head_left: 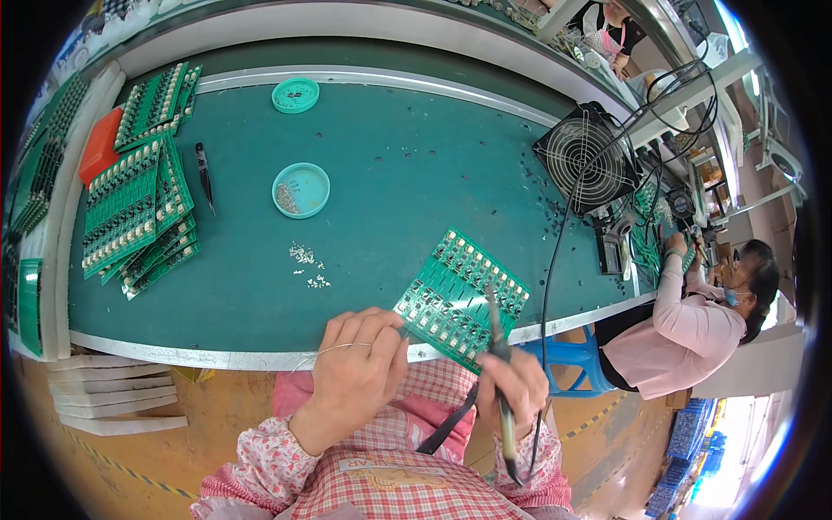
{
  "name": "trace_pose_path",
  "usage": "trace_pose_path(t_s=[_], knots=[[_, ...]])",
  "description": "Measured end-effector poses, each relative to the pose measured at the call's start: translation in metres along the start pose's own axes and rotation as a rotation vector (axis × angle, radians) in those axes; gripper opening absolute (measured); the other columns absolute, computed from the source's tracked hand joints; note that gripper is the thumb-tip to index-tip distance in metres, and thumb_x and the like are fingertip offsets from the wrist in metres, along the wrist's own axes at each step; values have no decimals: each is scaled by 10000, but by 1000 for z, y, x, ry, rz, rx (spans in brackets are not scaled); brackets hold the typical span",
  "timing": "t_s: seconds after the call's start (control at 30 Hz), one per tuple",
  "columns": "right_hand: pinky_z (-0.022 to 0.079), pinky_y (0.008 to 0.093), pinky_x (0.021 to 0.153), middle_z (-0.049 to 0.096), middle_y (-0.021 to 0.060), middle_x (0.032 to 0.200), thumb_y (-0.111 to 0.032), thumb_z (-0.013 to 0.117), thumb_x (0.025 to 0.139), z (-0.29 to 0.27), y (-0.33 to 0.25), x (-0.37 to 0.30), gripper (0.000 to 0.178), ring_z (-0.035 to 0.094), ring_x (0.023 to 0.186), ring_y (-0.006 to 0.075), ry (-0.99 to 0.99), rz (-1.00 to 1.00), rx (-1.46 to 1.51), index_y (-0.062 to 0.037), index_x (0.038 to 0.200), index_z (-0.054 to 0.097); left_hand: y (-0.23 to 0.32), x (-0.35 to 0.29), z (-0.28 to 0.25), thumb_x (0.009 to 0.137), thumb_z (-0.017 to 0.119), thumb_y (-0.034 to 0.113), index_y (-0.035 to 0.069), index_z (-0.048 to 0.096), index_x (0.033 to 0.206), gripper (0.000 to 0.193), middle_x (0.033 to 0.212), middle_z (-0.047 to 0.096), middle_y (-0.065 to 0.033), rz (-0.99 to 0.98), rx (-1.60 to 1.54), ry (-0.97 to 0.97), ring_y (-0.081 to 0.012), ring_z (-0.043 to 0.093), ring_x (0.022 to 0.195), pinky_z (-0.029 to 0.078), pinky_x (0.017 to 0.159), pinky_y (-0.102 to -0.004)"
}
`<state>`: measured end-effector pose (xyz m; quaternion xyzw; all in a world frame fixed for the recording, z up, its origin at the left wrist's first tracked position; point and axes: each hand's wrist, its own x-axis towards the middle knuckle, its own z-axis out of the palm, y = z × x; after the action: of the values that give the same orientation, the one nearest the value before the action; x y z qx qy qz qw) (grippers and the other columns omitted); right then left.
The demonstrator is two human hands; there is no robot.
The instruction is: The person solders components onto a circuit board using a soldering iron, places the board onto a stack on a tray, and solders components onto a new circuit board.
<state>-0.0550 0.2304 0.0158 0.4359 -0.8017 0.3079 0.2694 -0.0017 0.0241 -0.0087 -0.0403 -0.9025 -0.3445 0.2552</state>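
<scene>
A green circuit board with rows of white and black parts lies tilted at the table's front edge, its near corner sticking out past the edge. My left hand is closed at the board's left corner. A thin silvery solder wire runs across its fingers; whether they also pinch the board is hidden. My right hand grips a soldering iron like a pen, below the board's right side. The iron's tip points up and away over the board; contact cannot be made out.
Stacked circuit boards, an orange-red box and tweezers are at left. Two turquoise dishes and loose white bits lie mid-table. A black fan and hanging cable are at right; a co-worker sits beyond.
</scene>
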Motion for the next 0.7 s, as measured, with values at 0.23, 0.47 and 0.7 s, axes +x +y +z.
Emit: trace_pose_path(t_s=[0.23,0.47,0.7], knots=[[533,485,931,672,142,970,62,726,762,21,20,-8,399,657,897,307,-34,220,-52,-48,1137,645,4,2,-6,802,678,16,44,532,831,151,1025,640,-103,-25,-38,-22,-305,612,945,427,837,-431],[549,437,846,650,106,872,20,775,736,24,14,10,384,654,840,258,-42,152,-9,-57,1096,663,-4,0,-13,804,672,10,45,528,833,151,1038,639,-102,-56,48,-9,-312,614,974,418,845,-429],[471,292,451,659,63,656,8,712,774,10,-1,13,199,614,500,200,11,107,366,-11,964,654,-5,-1,-8,782,693,18,42,541,863,174,1038,624,-91,-63,107,11,-299,612,992,423,851,-436]])
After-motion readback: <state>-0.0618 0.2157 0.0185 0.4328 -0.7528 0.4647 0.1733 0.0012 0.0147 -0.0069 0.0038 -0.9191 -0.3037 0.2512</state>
